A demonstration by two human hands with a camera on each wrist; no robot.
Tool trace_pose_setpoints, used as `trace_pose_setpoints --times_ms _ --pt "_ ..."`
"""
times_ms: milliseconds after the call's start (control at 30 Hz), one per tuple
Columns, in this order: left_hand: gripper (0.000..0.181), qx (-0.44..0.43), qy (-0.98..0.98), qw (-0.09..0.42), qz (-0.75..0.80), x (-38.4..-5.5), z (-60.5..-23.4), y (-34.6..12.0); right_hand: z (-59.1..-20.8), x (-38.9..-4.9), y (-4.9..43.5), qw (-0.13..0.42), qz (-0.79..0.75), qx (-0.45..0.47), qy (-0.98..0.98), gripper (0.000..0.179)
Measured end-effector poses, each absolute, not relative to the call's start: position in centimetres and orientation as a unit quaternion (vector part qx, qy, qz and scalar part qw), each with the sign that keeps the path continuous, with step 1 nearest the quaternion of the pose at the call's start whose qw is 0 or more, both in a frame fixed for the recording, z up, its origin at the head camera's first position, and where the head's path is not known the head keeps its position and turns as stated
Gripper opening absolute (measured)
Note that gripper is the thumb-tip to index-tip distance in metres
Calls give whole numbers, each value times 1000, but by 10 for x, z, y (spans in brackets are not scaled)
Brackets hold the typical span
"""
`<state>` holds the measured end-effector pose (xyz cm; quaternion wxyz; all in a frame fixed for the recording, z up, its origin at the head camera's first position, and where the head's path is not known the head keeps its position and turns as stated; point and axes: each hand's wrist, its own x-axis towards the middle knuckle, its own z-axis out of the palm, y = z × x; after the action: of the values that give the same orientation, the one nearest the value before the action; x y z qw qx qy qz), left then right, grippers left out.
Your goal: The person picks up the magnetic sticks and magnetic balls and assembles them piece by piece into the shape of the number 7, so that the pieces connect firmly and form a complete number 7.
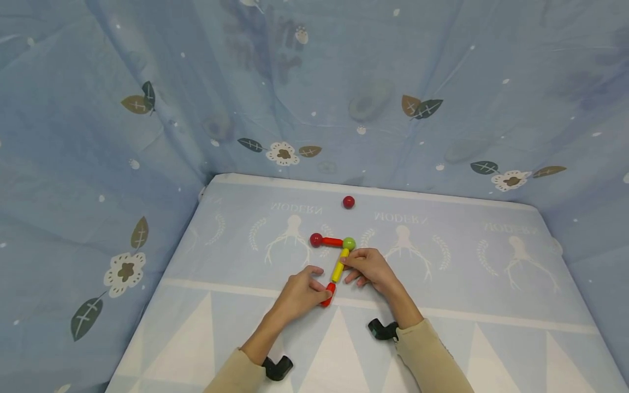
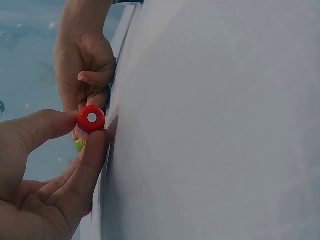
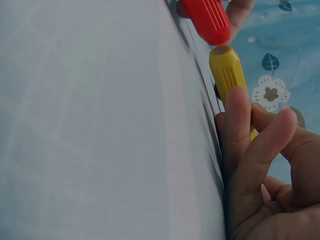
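My left hand (image 1: 301, 295) pinches a red rod (image 1: 328, 295) between thumb and fingers; its round end with a pale centre faces the left wrist view. A yellow rod (image 1: 339, 267) is pinched by my right hand (image 1: 369, 268). The red rod's tip stands right at the near end of the yellow rod (image 3: 227, 72), in line with it. At the yellow rod's far end sits a green ball (image 1: 349, 243). From that ball a second red rod (image 1: 332, 242) runs left to a dark red ball (image 1: 316, 239).
Another dark red ball (image 1: 348, 202) lies alone near the table's back edge. The table (image 1: 236, 322) has a patterned cloth, and a blue floral curtain (image 1: 314, 82) hangs behind it and at the sides. A black wrist mount (image 1: 382, 329) is by the right sleeve.
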<state>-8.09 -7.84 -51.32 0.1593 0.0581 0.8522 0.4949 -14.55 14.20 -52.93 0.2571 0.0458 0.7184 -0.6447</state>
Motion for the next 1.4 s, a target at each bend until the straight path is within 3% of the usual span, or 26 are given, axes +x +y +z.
trace_pose_setpoints --times_ms 1067,1167,1400 --pt "44 74 847 179 496 -90 -512 -83 -535 -146 141 253 -642 46 722 35" --pt "41 84 850 155 496 -101 -507 -87 -536 -146 141 255 -641 45 722 36" --pt "33 91 855 40 508 -155 -494 -85 -534 -146 142 253 -643 45 722 35"
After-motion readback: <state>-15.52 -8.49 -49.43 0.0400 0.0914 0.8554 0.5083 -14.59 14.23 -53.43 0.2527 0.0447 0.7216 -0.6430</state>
